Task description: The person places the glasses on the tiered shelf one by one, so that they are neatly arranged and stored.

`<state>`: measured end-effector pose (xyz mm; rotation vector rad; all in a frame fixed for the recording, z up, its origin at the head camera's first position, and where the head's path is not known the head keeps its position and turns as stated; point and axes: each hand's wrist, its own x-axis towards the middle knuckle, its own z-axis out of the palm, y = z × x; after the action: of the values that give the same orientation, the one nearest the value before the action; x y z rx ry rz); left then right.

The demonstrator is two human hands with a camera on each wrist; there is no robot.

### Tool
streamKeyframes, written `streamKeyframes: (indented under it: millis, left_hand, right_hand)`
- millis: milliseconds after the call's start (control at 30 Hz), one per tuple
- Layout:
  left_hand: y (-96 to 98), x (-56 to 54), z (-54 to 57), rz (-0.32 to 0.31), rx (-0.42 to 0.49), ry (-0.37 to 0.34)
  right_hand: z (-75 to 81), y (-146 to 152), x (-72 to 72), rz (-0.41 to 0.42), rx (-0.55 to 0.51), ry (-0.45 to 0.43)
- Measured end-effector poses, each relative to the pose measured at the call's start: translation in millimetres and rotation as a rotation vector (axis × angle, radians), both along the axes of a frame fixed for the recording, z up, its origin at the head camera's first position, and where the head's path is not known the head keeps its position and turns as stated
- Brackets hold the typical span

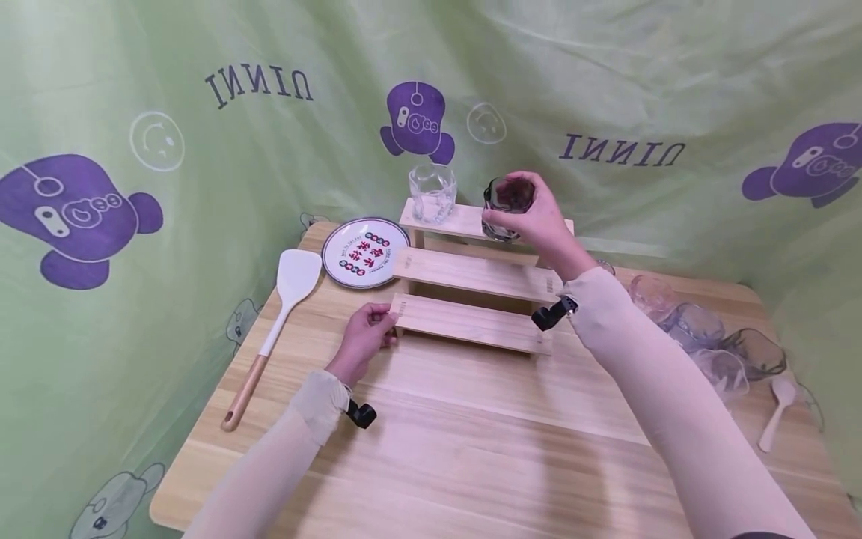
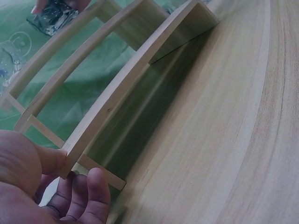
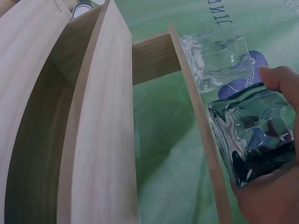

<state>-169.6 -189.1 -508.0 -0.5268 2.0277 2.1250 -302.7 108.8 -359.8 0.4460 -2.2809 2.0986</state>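
- Grasping the dark glass (image 1: 506, 195), the right hand (image 1: 544, 221) has it at the top step (image 1: 468, 217) of the wooden rack (image 1: 471, 272), just right of the clear glass (image 1: 433, 195) standing there; I cannot tell if its base touches the wood.
- The left hand (image 1: 362, 337) pinches the left end of the lowest step (image 1: 471, 322).
- On the table (image 1: 471, 442), a plate (image 1: 364, 253) and a spatula (image 1: 288, 302) lie left of the rack.
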Motion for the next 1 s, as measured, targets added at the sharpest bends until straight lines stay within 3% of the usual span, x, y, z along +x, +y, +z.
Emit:
streamKeyframes:
  millis: [167,333,733,1000]
  left_hand:
    - [-0.4,0.8,-1.6,0.003,0.006,0.005]
    - [1.2,-0.1,-1.3,0.001,0.012,0.016]
    - [3.2,-0.9,-3.2,-0.002,0.016,0.014]
    - [-0.6,0.2,-2.6,0.004,0.013,0.008]
  right_hand:
    - [2.1,-5,-4.0,-0.033,0.054,-0.023]
    - [0.7,-9,-9.0,-0.043,0.027,-0.039]
    - [-6.9,-20,-20.0,0.005,-0.061,-0.005]
    - [-3.1,-21,-22.0,0.037,-0.028,-0.033]
